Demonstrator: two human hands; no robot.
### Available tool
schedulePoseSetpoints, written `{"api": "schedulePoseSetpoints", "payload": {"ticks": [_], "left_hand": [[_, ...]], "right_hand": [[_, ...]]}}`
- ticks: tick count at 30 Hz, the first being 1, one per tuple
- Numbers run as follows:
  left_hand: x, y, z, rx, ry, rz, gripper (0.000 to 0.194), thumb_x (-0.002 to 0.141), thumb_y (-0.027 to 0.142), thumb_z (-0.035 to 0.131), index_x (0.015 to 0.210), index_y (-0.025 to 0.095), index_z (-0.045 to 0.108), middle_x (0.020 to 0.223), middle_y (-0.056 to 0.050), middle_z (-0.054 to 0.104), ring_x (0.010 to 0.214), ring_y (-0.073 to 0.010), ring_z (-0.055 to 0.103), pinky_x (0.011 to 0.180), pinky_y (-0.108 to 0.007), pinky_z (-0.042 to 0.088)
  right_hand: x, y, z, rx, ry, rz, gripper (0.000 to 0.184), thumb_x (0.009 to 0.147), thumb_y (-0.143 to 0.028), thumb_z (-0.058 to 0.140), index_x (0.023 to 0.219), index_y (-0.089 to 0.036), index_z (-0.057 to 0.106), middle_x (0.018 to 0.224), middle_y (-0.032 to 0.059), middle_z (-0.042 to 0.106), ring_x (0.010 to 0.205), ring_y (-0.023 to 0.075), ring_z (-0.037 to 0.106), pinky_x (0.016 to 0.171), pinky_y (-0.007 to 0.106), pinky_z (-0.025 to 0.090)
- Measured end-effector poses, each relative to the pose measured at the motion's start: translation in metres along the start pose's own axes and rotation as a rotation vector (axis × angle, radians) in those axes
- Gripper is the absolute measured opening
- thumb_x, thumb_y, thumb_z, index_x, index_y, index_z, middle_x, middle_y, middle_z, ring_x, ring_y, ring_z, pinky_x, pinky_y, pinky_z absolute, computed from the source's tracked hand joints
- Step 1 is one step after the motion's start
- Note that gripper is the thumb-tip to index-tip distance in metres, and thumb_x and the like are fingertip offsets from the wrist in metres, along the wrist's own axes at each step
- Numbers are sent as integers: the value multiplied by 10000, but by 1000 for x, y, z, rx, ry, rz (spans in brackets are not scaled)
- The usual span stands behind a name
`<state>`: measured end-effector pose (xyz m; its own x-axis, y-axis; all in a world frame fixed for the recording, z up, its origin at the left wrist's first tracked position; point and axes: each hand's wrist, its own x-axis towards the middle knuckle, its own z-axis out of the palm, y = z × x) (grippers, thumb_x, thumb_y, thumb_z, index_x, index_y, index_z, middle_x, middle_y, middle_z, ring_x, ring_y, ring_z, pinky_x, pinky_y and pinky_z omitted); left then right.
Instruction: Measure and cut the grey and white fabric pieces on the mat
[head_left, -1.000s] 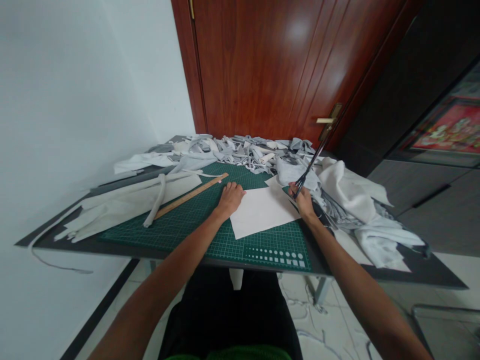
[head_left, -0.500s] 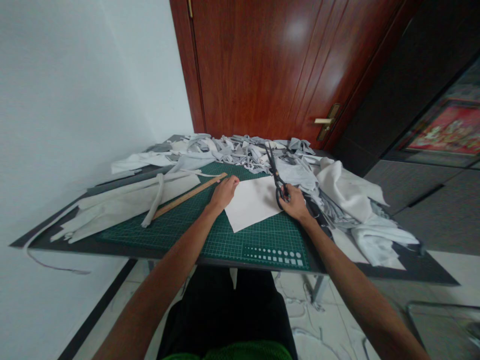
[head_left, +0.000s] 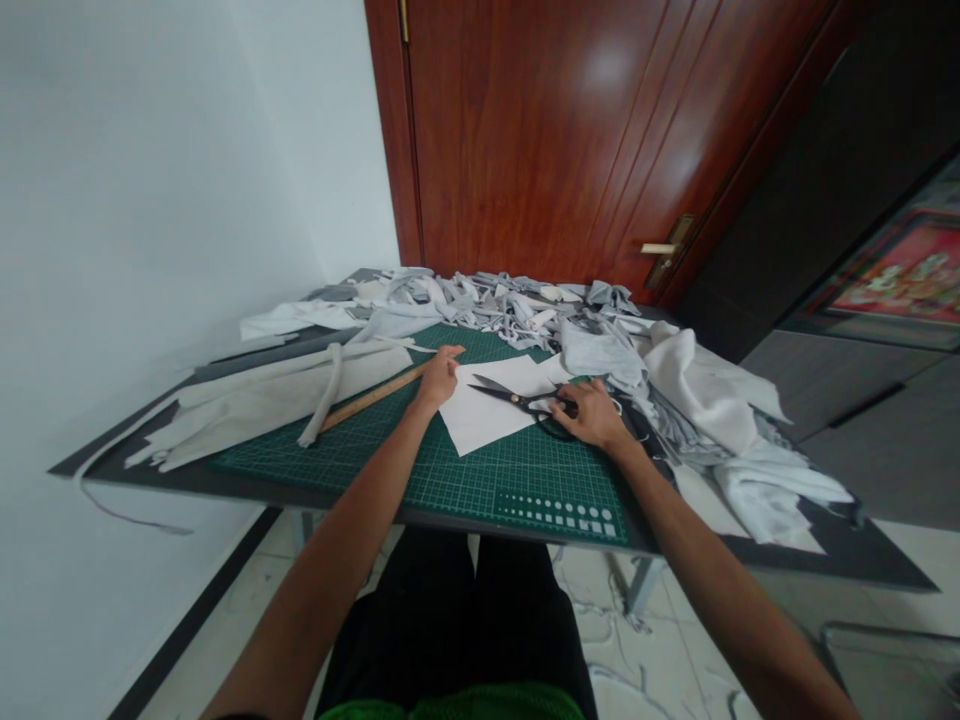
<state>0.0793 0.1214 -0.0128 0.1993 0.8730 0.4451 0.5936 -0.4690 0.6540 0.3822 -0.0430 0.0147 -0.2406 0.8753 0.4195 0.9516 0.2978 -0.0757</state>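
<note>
Dark trousers [head_left: 450, 620] sit just below the front edge of the worktop [head_left: 150, 470], with both forearms reaching out across it. On the near part of the green cutting mat [head_left: 517, 480], a printed row of dots and squares lies unused, and the action sits further up, at the mat's middle.

There, a sheet of white paper [head_left: 480, 415] lies at a slant. The left hand [head_left: 439, 378] is spread flat with its grip open, fingertips at the sheet's left edge, and seems placed to keep the paper from sliding. The right hand [head_left: 592, 415] comes down over the finger loops of a pair of black-handled scissors [head_left: 510, 398], its grip closed on them from above. The scissors lie flat across the paper, their blades pointing left toward the other hand and barely parted, so the sheet appears to take their weight while the hand steadies them.

Just left of the paper, a wooden ruler [head_left: 371, 400] runs at an angle, within easy reach of the left hand. Beyond it lies long, pale folded fabric [head_left: 247, 405].

White cloth [head_left: 720, 390] bunches at the right, and a heap of grey fabric scraps [head_left: 495, 305] banks along the far edge, apparently keeping the mat's centre free. Behind them stands a glossy wooden door [head_left: 540, 130] with a brass lever handle [head_left: 660, 250].
</note>
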Motion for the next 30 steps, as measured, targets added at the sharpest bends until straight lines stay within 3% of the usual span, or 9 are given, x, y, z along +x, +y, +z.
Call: {"api": "schedulePoseSetpoints", "payload": {"ticks": [6,11,18,21,26,30], "left_hand": [[2,-4,-8,2,15,-92,254,924,58,486,1100,180,623,954,-50,780,988,-217,739,941,-338,541],[0,2,-7,34,6,-92,145,963,152,560,1087,175,632,987,-77,788,980,-233,740,944,-347,543],[-5,5,-5,64,-19,-43,154,896,140,644,1043,186,647,1071,-101,775,1058,-268,718,1026,-408,518],[-3,10,-8,52,-17,-14,111,951,180,554,991,182,658,1052,-108,771,1053,-267,713,1026,-411,517],[1,24,-14,2,29,66,349,1001,155,319,1012,187,666,1150,-83,744,1130,-209,676,1047,-350,499],[-3,28,-15,113,5,60,349,959,120,346,1101,180,659,1197,-89,724,1148,-209,663,1040,-345,504]], "right_hand": [[-2,8,0,48,-66,10,351,986,-492,592,1014,-162,707,1063,119,797,954,275,711,967,413,387],[-3,10,-7,47,-159,35,419,955,-566,622,1025,-162,713,1038,111,805,939,286,737,944,409,431],[-7,27,-15,-96,-142,272,518,931,-621,619,1119,-149,718,1041,134,812,1018,336,748,992,461,463],[-10,35,-12,-87,-114,349,512,925,-614,630,1137,-156,719,1130,143,800,1067,340,743,989,456,490],[-11,43,-5,-59,-118,402,499,918,-595,646,1166,-168,712,1116,142,799,1013,320,758,900,409,539],[-10,45,1,4,-136,421,504,889,-591,677,1166,-171,715,1084,132,804,962,298,763,850,376,554]]}}
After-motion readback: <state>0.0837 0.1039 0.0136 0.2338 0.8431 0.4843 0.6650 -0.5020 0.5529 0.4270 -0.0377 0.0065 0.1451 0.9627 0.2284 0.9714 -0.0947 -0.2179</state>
